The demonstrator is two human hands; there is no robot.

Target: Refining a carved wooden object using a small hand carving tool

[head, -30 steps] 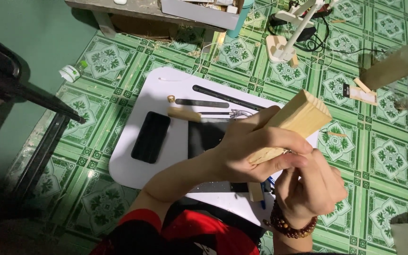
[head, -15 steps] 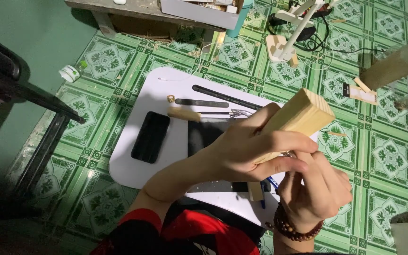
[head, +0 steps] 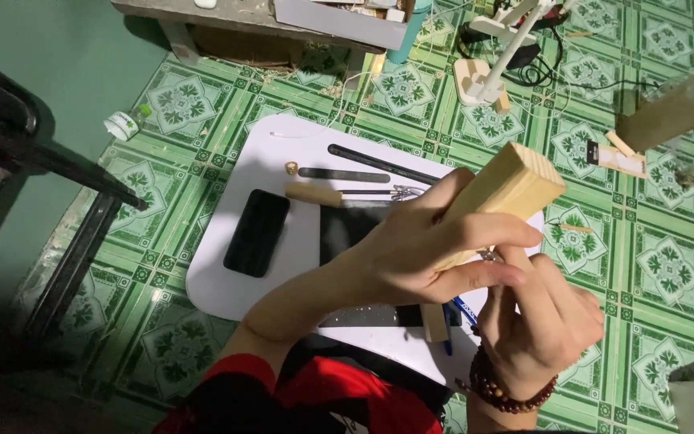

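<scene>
- Green patterned floor tiles (head: 652, 265) fill our view, and everything sits on them.
- Next we've got the white board (head: 238, 285) lying flat on the tiles, its rounded near-left corner toward us.
- Over at the left edge of the view stands a dark metal frame (head: 58, 173), beside the board but clear of it.
- Up front, the pale wooden block (head: 516, 189) is raised above the board's right edge, tilted, its square end pointing up and right.
- Our left hand (head: 427, 253) is wrapped round that block, fingers curled over its lower length, thumb along the top.
- Our right hand (head: 544, 321), beaded bracelet (head: 504, 390) at the wrist, is curled just under the block; what it pinches we cannot tell, as the left hand's fingers cover it.
- Down on the board, a black phone (head: 257, 233) lies near the left edge, screen dark.
- Toward the board's far edge we see a long black rod (head: 379, 164), a grey file (head: 345, 174) and a wooden-handled tool (head: 315, 194).
- Smallest of all, a small ring (head: 291, 167) sits just left of the file.
</scene>
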